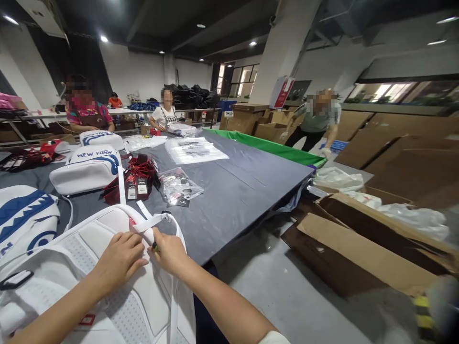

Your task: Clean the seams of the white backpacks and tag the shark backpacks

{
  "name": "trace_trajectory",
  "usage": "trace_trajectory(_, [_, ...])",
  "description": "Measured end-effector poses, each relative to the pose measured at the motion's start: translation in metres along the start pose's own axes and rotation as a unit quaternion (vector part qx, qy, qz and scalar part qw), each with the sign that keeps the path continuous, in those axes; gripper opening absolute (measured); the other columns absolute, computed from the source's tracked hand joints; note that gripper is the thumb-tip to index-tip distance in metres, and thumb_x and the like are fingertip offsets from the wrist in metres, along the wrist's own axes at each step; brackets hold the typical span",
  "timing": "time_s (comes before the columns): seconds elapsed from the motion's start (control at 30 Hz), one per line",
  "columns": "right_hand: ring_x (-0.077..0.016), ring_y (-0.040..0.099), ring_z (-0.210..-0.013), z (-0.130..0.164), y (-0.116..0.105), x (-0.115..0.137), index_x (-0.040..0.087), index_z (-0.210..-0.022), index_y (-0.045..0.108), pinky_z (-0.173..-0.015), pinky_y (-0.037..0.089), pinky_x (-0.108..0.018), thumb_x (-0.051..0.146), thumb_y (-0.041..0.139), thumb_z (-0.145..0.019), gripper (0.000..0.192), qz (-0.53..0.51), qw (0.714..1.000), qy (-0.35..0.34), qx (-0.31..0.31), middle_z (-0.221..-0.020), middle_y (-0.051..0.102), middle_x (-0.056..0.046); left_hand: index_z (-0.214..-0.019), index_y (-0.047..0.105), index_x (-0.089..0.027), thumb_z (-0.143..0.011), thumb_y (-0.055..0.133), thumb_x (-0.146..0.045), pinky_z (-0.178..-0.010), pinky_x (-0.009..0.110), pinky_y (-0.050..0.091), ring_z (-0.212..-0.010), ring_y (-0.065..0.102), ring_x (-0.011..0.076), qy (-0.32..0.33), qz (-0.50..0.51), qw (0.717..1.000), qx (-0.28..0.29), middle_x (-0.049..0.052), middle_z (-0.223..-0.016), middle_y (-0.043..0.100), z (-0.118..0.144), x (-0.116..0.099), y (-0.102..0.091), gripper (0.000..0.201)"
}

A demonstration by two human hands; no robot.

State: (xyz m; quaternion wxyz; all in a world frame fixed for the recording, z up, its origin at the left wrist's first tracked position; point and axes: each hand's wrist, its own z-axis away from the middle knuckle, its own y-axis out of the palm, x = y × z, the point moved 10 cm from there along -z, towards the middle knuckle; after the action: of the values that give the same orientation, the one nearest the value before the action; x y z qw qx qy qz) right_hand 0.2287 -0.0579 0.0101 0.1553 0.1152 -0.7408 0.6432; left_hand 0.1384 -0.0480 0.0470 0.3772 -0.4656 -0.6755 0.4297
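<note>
— Fingers first: the left hand (120, 260) lies curled on the white backpack (107, 296), fingertips pinching the padded top handle (141, 228); the right hand (168, 251) is closed round something small and green (155, 247), too hidden to name, pressed against that same handle.

— And where does the bag sit?

— Flat on the near corner of the grey table (229, 191), back panel up, straps (174, 286) trailing over the edge; both hands meet at its top.

— How would you do that well?

— I'd judge the handle should be held taut and steady by the left while the right works close to the seam; short, controlled moves, so the white fabric isn't nicked or marked; keep the loose straps out from under the fingers.

— Containers?

— Clear plastic bags on the table: one (178, 185) holds small dark items, beside a heap of red tags (138, 179); a flat stack (195, 150) lies farther off; contents unclear. Open cardboard boxes (358, 253) stand on the floor at the right, with white plastic wrapping (412, 217) in them; one near box looks empty from here. Other white bags (88, 169) marked NEW YORK rest to the left; other people work at the far side.
</note>
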Motion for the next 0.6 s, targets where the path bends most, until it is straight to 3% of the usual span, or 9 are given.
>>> trace_trajectory(0.17, [-0.0266, 0.071, -0.082, -0.006, 0.008, -0.008, 0.02, -0.119, 0.049, -0.058, 0.038, -0.03, 0.035, 0.058, -0.091, 0.033, 0.005, 1.0, 0.014, 0.01, -0.098, 0.074, -0.007, -0.076, 0.057, -0.021, -0.095, 0.054, -0.034, -0.079, 0.039, 0.03, -0.079, 0.047, 0.0223, 0.022, 0.009, 1.0, -0.002, 0.002, -0.078, 0.056, -0.003, 0.007, 0.018, 0.023])
trace_trajectory(0.3, [-0.0255, 0.071, -0.083, -0.006, 0.011, -0.007, 0.022, -0.121, 0.047, -0.057, 0.035, -0.029, 0.035, 0.057, -0.091, 0.034, 0.002, 1.0, 0.01, 0.018, -0.098, 0.074, -0.005, -0.075, 0.057, -0.021, -0.093, 0.057, -0.04, -0.083, 0.041, 0.032, -0.081, 0.047, 0.0234, 0.051, -0.017, 0.998, -0.019, 0.002, -0.079, 0.056, -0.005, 0.013, 0.016, 0.026])
trace_trajectory(0.47, [-0.0228, 0.071, -0.085, 0.0, 0.005, -0.005, 0.023, -0.125, 0.046, -0.059, 0.034, -0.028, 0.029, 0.056, -0.093, 0.034, -0.031, 0.999, 0.002, 0.016, -0.1, 0.073, -0.003, -0.075, 0.056, -0.021, -0.092, 0.058, -0.049, -0.092, 0.044, 0.033, -0.084, 0.05, 0.0231, 0.079, -0.061, 0.995, -0.01, 0.002, -0.079, 0.056, -0.004, 0.013, -0.001, 0.032])
trace_trajectory(0.6, [-0.0221, 0.07, -0.083, 0.009, -0.002, -0.003, 0.022, -0.127, 0.046, -0.059, 0.033, -0.028, 0.025, 0.056, -0.092, 0.036, -0.06, 0.998, -0.015, 0.014, -0.097, 0.072, -0.002, -0.077, 0.057, -0.021, -0.093, 0.054, -0.052, -0.093, 0.045, 0.035, -0.087, 0.052, 0.0238, 0.067, -0.109, 0.992, -0.02, 0.004, -0.083, 0.059, 0.001, 0.026, -0.029, 0.035])
